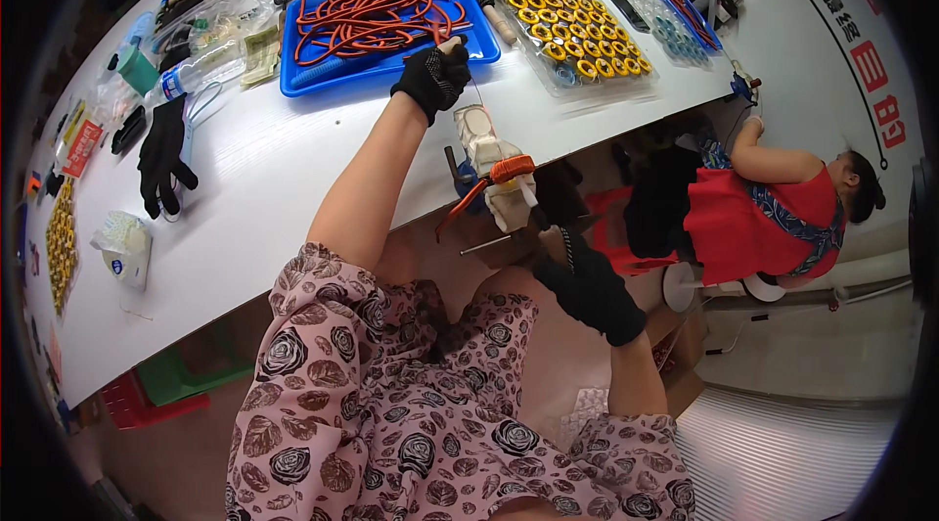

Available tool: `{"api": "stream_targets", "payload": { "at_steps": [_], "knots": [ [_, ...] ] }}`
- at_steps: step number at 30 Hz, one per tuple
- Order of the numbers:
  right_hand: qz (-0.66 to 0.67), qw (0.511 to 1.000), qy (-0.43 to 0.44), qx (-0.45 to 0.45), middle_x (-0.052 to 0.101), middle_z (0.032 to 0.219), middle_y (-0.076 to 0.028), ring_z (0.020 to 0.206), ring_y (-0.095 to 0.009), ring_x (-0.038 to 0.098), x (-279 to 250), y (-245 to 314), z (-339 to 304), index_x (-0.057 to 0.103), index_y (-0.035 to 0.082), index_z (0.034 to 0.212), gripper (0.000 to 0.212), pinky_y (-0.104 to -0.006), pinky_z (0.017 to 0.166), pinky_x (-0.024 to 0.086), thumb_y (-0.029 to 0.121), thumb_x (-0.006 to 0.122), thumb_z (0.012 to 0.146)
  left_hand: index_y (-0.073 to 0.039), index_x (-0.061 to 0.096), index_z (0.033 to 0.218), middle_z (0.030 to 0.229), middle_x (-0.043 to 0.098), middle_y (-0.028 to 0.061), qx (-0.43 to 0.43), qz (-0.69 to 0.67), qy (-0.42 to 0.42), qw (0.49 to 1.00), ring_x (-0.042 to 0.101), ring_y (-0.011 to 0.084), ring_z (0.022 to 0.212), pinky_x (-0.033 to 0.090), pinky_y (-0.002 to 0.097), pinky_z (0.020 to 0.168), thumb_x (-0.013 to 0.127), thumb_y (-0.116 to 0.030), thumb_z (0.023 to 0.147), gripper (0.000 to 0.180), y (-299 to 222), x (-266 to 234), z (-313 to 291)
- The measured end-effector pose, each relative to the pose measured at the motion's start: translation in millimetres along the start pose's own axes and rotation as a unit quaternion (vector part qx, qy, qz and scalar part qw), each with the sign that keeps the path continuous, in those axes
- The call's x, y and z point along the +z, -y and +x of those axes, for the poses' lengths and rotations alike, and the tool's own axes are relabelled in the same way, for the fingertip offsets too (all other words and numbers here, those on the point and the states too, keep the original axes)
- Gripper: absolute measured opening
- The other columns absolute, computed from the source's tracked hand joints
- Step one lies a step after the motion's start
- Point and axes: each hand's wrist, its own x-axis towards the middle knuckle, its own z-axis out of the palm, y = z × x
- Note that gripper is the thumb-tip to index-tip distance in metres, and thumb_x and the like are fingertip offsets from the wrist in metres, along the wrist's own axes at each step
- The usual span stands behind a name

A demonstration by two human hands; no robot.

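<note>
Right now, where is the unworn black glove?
In the head view, the unworn black glove lies at left on the table, between the tissue pack and the clear bottle.

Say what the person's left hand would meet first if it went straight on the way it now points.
Most likely the orange cords in the blue tray, though how high the left hand sits above is unclear.

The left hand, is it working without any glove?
No, a black glove covers the left hand at the blue tray.
</note>
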Motion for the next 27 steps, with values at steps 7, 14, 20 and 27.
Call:
{"api": "stream_targets", "payload": {
  "at_steps": [7,14,20,27],
  "knots": [
    [-0.043,0.988,0.034,0.144,0.062,0.088,-0.019,0.077,-0.033,0.062,9,5,-65,0.051,0.007,0.111,0.032,-0.0419,0.064,0.048,0.016,0.058,0.081,-0.003,0.056,0.101,0.076,0.06,0.0045,0.103,0.452,-0.234,0.854,0.051,0.0089,0.055,0.04,0.0214,0.049,0.059,-0.031,0.085,0.032,44,88,-64],
    [0.237,0.888,0.076,0.386,0.059,0.073,-0.007,0.054,-0.023,0.056,-22,26,-211,0.052,0.007,0.097,0.021,-0.0295,0.054,0.047,0.011,0.063,0.079,-0.012,0.051,0.122,0.113,0.056,0.005,0.201,0.915,0.083,0.338,0.059,0.0222,0.083,0.049,0.0346,0.065,0.059,0.0,0.064,0.059,158,167,-142],
    [-0.189,0.932,-0.142,0.275,0.062,0.071,-0.013,0.062,-0.025,0.064,-7,58,-155,0.053,0.005,0.098,0.027,-0.0336,0.056,0.049,0.023,0.063,0.081,-0.014,0.056,0.117,0.106,0.061,0.0066,0.225,0.936,0.185,0.2,0.061,0.0185,0.08,0.047,0.0306,0.059,0.059,-0.015,0.068,0.049,142,181,-139],
    [0.0,0.947,-0.224,0.228,0.064,0.078,-0.014,0.063,-0.025,0.063,-5,31,-72,0.053,0.006,0.1,0.025,-0.0338,0.054,0.049,0.021,0.062,0.081,-0.005,0.057,0.105,0.07,0.063,0.0047,0.406,0.612,-0.156,0.66,0.053,0.0063,0.05,0.041,0.0204,0.044,0.058,-0.017,0.087,0.022,64,189,-94]
  ]
}}
